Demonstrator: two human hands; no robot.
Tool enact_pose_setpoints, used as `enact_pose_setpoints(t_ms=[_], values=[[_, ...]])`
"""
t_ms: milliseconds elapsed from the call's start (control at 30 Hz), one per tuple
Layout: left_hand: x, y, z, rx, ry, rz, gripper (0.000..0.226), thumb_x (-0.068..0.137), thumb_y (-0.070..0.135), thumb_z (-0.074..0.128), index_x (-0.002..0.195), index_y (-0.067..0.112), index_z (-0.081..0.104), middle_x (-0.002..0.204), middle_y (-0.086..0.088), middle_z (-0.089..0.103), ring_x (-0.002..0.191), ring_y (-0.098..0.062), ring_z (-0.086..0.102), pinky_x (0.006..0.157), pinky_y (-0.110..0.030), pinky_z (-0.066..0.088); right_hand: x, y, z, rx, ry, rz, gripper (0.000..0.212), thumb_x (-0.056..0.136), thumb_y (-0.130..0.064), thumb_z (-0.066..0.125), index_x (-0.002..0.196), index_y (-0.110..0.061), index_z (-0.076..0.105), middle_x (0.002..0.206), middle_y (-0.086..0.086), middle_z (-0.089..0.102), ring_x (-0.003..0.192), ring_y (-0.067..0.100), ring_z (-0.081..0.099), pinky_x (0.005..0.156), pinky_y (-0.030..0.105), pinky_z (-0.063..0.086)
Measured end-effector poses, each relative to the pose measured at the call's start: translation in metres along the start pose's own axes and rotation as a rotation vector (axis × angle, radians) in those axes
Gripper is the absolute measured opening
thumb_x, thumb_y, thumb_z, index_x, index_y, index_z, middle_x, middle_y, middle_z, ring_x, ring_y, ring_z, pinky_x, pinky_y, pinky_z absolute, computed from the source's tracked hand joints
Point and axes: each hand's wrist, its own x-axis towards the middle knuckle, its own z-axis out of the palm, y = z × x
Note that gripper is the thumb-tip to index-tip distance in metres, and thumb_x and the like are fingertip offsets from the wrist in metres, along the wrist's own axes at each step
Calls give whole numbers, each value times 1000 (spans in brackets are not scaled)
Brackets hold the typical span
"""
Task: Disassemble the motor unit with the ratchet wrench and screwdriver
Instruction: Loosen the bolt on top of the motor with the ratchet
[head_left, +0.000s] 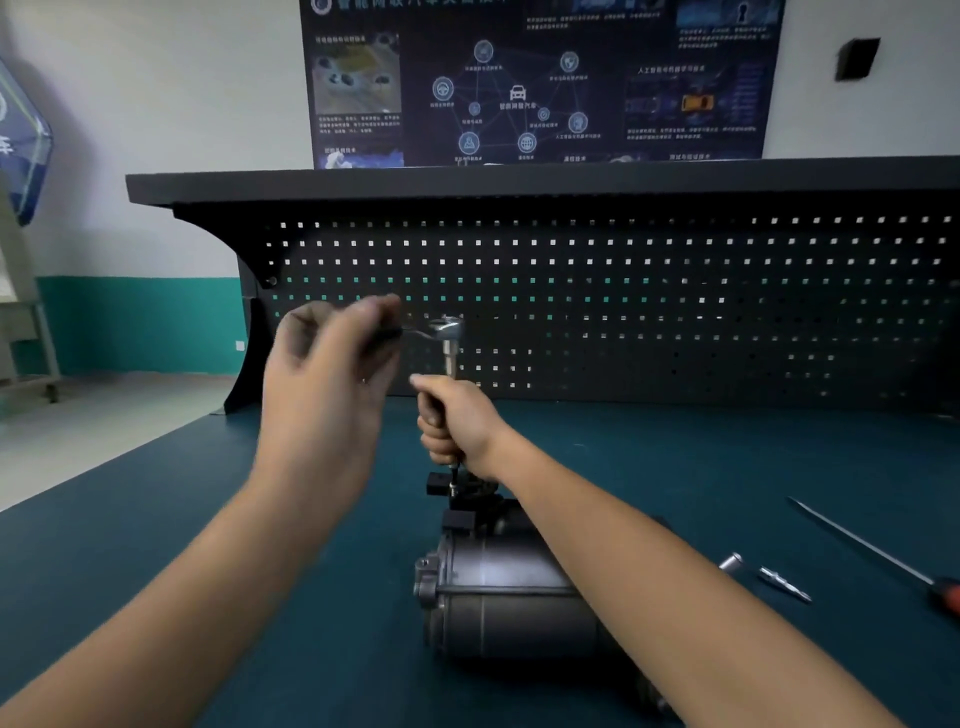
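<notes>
Across teal counter (156, 519), backed by dark pegboard (623, 291): grey motor (498, 597) lying on its side near the front edge, black connector end pointing away.

Left hand (332, 374) raised above and left of motor, grip closed round dark handle of ratchet wrench (445, 328); blurred, finger detail unclear. Right hand (457, 426) fisted round upright shaft (450, 358) under wrench head, steadying it; lower tip down at black fitting (467, 488) on far end of motor. Exact seat on the fastener hidden by the fist.

Well to the right, untouched on counter: long screwdriver (872, 553) with red handle, then a small silver socket (731, 563) and a short silver bit (784, 584) just beside it.

Step in hand, by judgement: loosening a fastener at the far end with the wrench. Next move probably calling for a steady sweep of the handle, shaft kept plumb to avoid slipping off.
</notes>
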Motion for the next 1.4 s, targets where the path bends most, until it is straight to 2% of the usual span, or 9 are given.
enact_pose_setpoints(t_ms=[200,367,600,733,867,967,1133,1233,1400], values=[[-32,-4,2,391,-82,323,6,87,25,51,81,28,51,91,14,69,88,-2,62,77,-16,45,-1,0,6,-55,-16,-7,48,96,-25,38,50,-13,28,39,-2,21,32,10,17,40,18,16],[55,-26,-25,-23,321,-92,23,100,29,37,85,17,49,73,6,69,70,-7,67,75,-27,51,-7,1,1,25,5,3,47,96,-20,37,50,-15,25,34,-6,20,30,9,16,41,14,13],[100,-46,-7,-352,380,-511,37,102,30,31,77,8,47,60,2,61,46,-8,61,62,-25,51,-4,-2,11,-211,-54,27,47,94,-19,40,48,-10,30,35,-3,20,32,11,16,43,16,13],[46,-23,-6,-211,321,-253,16,97,34,44,100,18,48,80,4,64,71,-11,67,66,-30,53,-3,-3,-3,-32,-32,39,48,97,-23,34,51,-12,27,35,-4,20,30,10,16,41,13,15],[-41,-13,-5,313,-17,242,12,79,38,65,87,39,57,96,23,65,96,2,59,86,-20,45,-2,0,8,-216,17,-31,46,98,-22,36,53,-12,32,51,6,29,42,12,24,45,21,20],[-53,-15,-1,403,-118,302,16,74,30,64,88,34,56,96,24,63,97,0,57,84,-14,44,-3,1,14,-280,64,-67,38,98,-20,37,61,-11,40,56,7,31,49,14,27,47,26,22],[-7,-19,-3,248,158,180,10,93,28,48,83,28,51,77,17,69,83,0,63,75,-20,48,-11,4,7,-65,111,-23,49,96,-26,39,50,-11,31,35,-5,24,31,10,20,42,18,16],[56,-27,-6,-21,332,-184,22,96,25,40,76,18,45,53,9,63,63,-8,63,55,-21,50,-13,5,10,-37,95,-66,48,97,-21,40,50,-11,32,32,-7,27,27,8,20,40,15,15],[99,-59,14,-57,214,-552,27,98,24,40,74,14,46,44,7,58,42,-6,59,57,-26,48,-13,1,10,-63,52,-36,48,96,-18,39,48,-11,30,34,-1,24,27,8,18,39,12,13]])
